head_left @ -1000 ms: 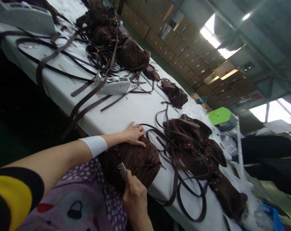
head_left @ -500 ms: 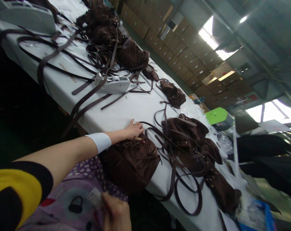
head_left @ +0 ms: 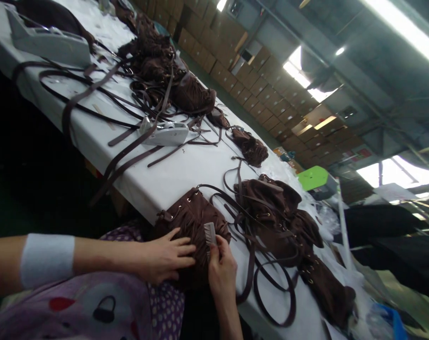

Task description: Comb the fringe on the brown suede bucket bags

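Note:
A dark brown fringed bag (head_left: 189,208) lies at the table's near edge, with metal eyelets along its upper rim. My left hand (head_left: 168,257) rests flat on its fringe, fingers spread. In my right hand (head_left: 221,264) is a small pale grey comb (head_left: 210,233), pinched between thumb and fingers, its toothed end against the fringe strands. A long brown strap (head_left: 214,190) runs from the bag toward another brown bag (head_left: 271,198) just to the right.
Grey tape dispensers (head_left: 168,134) stand on the white table (head_left: 179,174) among loose straps. More brown bags (head_left: 250,147) lie along the far side. A green-topped device (head_left: 313,178) stands to the right. Stacked cartons (head_left: 257,89) line the background.
My left hand has moved from the bag's upper edge down onto its fringe. My right hand has come up from my lap, bringing the comb to the bag. The view has shifted slightly.

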Available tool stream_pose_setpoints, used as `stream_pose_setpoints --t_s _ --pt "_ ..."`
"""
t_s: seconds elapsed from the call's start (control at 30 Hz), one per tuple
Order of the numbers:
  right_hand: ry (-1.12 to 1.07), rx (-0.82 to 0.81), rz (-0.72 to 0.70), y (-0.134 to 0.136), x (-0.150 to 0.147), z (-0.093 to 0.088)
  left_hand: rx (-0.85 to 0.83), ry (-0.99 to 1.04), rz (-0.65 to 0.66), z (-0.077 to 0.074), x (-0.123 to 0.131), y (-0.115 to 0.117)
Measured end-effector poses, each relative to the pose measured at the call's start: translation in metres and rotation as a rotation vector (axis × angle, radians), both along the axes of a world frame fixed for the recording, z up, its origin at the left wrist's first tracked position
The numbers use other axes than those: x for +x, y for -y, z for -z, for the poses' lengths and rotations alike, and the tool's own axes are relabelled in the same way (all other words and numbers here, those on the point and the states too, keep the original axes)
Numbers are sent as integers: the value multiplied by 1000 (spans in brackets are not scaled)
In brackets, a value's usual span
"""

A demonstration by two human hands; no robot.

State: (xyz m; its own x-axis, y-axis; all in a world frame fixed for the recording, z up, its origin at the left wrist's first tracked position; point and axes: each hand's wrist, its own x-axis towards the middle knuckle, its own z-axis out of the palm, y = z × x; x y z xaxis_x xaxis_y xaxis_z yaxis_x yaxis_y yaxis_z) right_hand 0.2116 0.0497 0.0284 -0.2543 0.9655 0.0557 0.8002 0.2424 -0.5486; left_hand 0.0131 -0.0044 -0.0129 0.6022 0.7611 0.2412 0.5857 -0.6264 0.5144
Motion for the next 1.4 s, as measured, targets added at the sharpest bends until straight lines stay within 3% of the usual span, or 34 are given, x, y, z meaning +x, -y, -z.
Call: stream_pose_setpoints --t_s 0.07,0.17,0.23,0.3,0.37,0.47,0.73,0.93,1.13,1.27,1.4 --pt "63 -5 -83 -15 -16 -1 -30 110 19 -11 -13 -1" --pt "156 41 -165 -34 -38 -2 -30 208 -295 -17 -38 -43" --pt "212 83 -186 -46 -52 -1 -50 133 -475 -5 -52 -79" --pt "248 110 -212 -56 -65 3 -127 30 -518 15 -60 -106" --pt "296 107 -251 -63 -74 8 -173 -34 -503 35 -63 -119" --pt "382 57 -319 -71 -78 17 -173 -75 -480 50 -63 -120" --pt "402 -42 -506 -80 -58 10 -179 -120 -470 45 -59 -116" --pt "414 -91 -632 -69 -46 0 -160 -109 -491 48 -57 -117" --pt "457 -286 -807 -46 -41 -6 -152 -133 -487 50 -53 -116" --pt "445 -420 -788 -34 -36 -6 -151 -134 -487 49 -53 -118" --pt "179 -483 -720 -33 -28 -17 -128 -7 -478 30 -55 -113"
